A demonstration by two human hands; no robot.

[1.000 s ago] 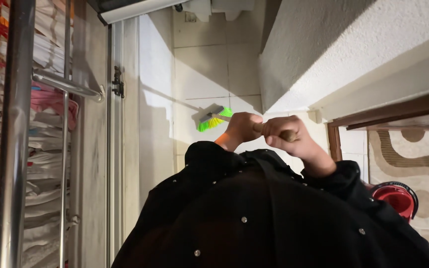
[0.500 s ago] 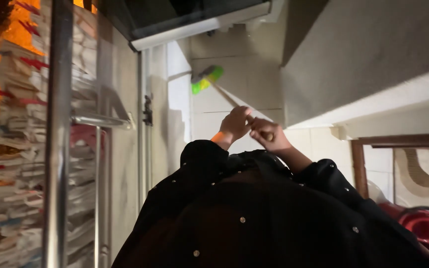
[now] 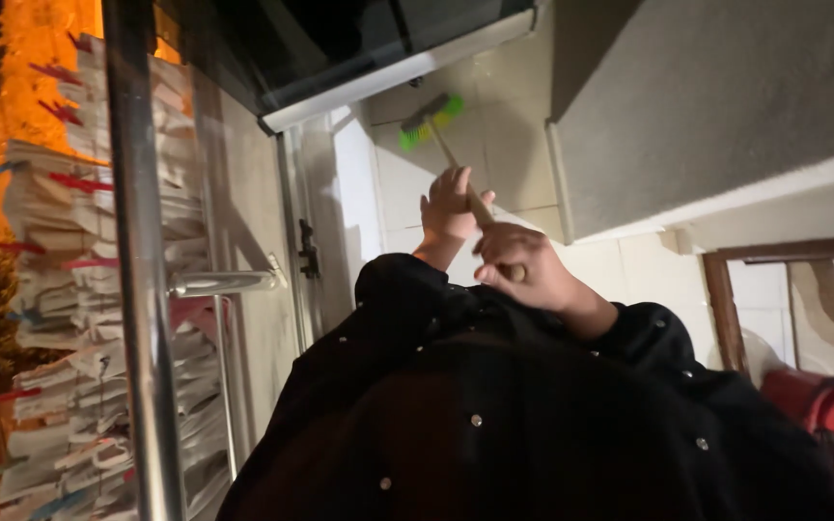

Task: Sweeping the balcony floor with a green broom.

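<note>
A black studded garment point(image 3: 494, 425) fills the lower frame, with a steel railing point(image 3: 142, 289) running down the left and pale floor tiles point(image 3: 417, 193) at upper centre. Both hands grip the wooden broom handle point(image 3: 465, 188): right hand point(image 3: 518, 265) fisted around its end, left hand point(image 3: 448, 205) wrapped higher, fingers loosely curled. The green-bristled broom head point(image 3: 430, 120) rests on the tiles near the top centre.

no packages, labels, signs or screens appear anywhere in my view.
</note>
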